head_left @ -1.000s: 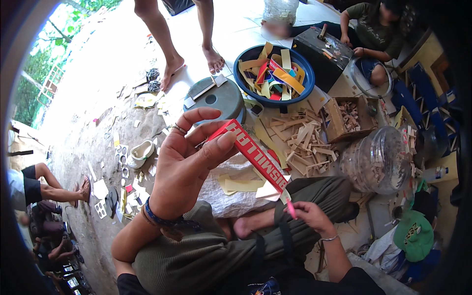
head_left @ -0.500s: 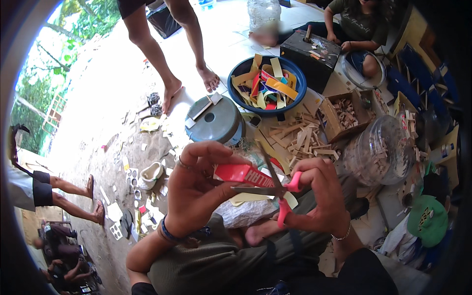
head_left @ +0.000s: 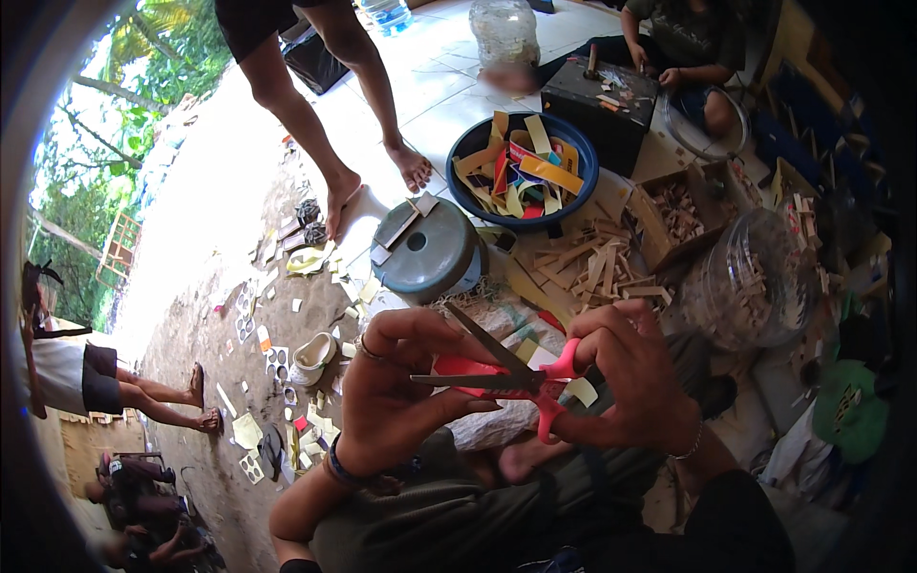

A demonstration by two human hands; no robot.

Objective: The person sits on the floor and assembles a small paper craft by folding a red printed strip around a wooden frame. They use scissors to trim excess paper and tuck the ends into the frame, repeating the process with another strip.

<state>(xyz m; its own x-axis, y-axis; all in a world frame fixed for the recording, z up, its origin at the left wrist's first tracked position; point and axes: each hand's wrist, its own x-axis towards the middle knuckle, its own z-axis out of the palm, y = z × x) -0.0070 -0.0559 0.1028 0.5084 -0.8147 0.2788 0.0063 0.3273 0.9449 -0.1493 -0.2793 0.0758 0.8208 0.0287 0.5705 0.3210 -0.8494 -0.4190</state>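
My right hand [head_left: 635, 392] grips scissors [head_left: 549, 393] by their pink handles, fingers and thumb in the loops. The metal blades are spread apart and point left, toward my left hand [head_left: 387, 396]. That hand pinches a narrow red printed card strip [head_left: 465, 369] between thumb and fingers. The strip lies along the gap between the blades and is partly hidden by them. Its far end toward the scissors' pivot is hard to make out. Both hands are raised above my lap, with a whitish lump [head_left: 492, 425] below them.
Beyond my hands stand a round grey-green drum [head_left: 420, 253] and a blue basin [head_left: 585, 191] of card strips. Wood pieces [head_left: 611, 267], a cardboard box [head_left: 659, 234] and a clear jar [head_left: 750, 286] lie to the right. Two people stand at the left and far side; another sits by a black box [head_left: 597, 119].
The scissors have moved left along the red strip, so their blades now reach closer to my left fingers and cover more of it. The view has shifted slightly.
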